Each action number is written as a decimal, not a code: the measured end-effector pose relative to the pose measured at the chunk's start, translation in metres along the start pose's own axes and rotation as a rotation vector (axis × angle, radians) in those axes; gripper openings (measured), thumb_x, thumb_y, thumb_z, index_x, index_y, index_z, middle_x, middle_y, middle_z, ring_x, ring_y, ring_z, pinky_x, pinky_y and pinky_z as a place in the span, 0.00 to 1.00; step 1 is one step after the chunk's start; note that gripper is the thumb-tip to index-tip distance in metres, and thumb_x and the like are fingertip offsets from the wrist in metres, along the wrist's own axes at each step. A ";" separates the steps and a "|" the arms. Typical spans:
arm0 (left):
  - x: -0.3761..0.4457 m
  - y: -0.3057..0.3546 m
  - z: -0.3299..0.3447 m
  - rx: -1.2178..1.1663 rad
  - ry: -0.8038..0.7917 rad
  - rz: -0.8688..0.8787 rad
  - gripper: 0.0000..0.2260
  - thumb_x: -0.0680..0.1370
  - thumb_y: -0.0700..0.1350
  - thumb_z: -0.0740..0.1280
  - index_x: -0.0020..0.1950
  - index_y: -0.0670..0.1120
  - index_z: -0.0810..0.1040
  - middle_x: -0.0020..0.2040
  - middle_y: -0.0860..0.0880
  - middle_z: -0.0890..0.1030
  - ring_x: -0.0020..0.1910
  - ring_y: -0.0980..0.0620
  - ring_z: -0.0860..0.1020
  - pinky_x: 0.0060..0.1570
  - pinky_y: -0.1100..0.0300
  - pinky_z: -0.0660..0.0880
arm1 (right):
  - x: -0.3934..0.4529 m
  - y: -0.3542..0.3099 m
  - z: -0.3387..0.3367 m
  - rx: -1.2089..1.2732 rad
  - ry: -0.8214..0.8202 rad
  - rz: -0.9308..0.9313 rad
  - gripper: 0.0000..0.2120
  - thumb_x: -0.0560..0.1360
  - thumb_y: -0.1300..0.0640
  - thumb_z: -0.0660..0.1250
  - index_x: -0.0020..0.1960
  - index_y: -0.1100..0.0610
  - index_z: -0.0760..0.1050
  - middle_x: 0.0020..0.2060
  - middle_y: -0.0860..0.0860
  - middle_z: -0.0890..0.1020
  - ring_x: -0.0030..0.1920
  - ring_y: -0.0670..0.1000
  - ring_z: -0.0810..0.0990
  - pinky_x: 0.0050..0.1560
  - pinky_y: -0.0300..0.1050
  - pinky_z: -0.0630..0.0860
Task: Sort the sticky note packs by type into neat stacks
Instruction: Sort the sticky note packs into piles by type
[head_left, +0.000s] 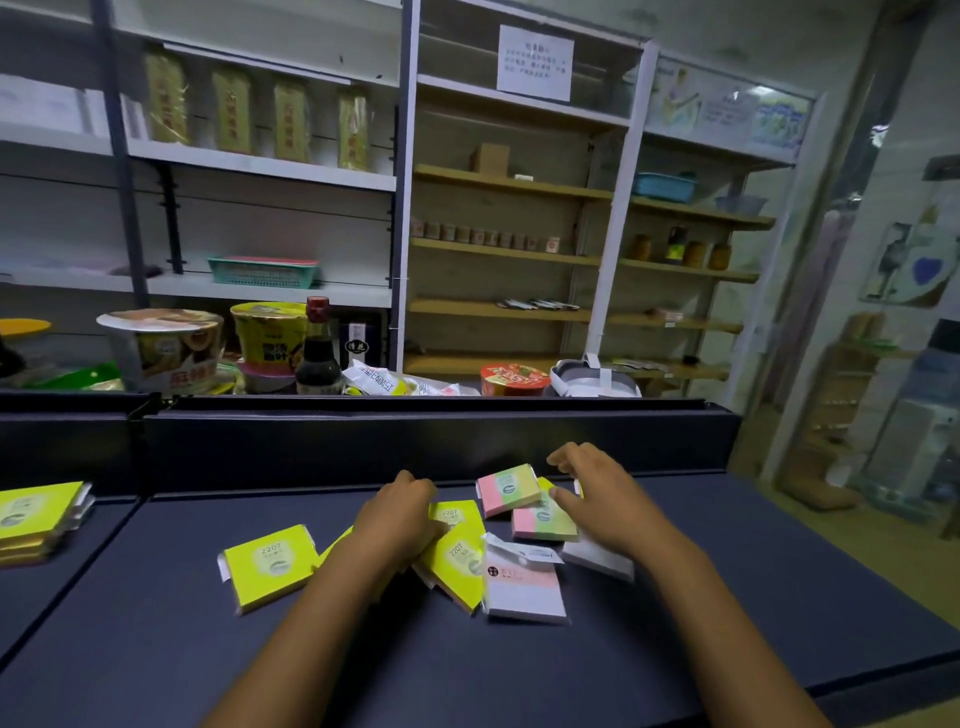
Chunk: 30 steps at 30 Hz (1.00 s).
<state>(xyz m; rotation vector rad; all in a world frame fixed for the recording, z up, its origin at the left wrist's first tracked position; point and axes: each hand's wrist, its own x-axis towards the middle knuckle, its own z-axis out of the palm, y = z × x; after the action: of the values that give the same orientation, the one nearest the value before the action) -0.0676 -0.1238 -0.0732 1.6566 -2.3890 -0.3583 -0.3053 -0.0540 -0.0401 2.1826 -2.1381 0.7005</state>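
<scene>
1. A loose heap of wrapped square sticky note packs lies near the middle of the dark blue flat surface (519, 675), toward its back edge: yellow packs printed 2207 (457, 558), pink-and-green packs (509, 488) and a white-and-pink pack (524, 587).
2. The left hand (400, 519) rests with curled fingers on the yellow packs at the heap's left side; whether it grips one I cannot tell.
3. The right hand (597, 493) lies over the heap's right side, fingers spread and bent, thumb touching a pink-and-green pack; no firm hold shows.
4. One yellow pack (270, 566) lies alone, left of the left hand.
5. A stack of yellow packs (36, 514) sits at the surface's far left edge.
6. Behind the back edge stand instant noodle cups (166, 348) and a dark sauce bottle (318, 353).
</scene>
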 end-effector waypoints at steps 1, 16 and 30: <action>0.004 -0.001 0.001 -0.013 -0.023 -0.022 0.22 0.78 0.53 0.68 0.69 0.46 0.72 0.66 0.45 0.70 0.63 0.43 0.72 0.61 0.49 0.73 | 0.003 0.004 0.002 0.007 -0.001 -0.009 0.15 0.79 0.51 0.65 0.65 0.49 0.70 0.61 0.46 0.74 0.64 0.46 0.73 0.62 0.45 0.73; 0.011 -0.010 0.001 -0.475 0.203 -0.048 0.19 0.70 0.45 0.78 0.52 0.59 0.72 0.45 0.51 0.80 0.43 0.51 0.81 0.41 0.49 0.83 | 0.034 0.013 0.022 0.079 -0.005 -0.097 0.14 0.78 0.51 0.66 0.63 0.48 0.70 0.59 0.44 0.74 0.58 0.44 0.74 0.58 0.43 0.74; 0.001 -0.006 -0.022 -1.181 0.430 0.101 0.22 0.76 0.35 0.70 0.66 0.54 0.74 0.51 0.43 0.83 0.48 0.48 0.84 0.37 0.51 0.83 | 0.048 0.006 0.036 0.022 0.029 0.044 0.14 0.78 0.47 0.66 0.60 0.50 0.71 0.53 0.48 0.77 0.51 0.49 0.76 0.49 0.45 0.76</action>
<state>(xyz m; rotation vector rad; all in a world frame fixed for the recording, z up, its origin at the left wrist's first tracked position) -0.0559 -0.1285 -0.0543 0.8977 -1.3953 -1.0066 -0.3018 -0.1108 -0.0590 2.1275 -2.1813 0.7566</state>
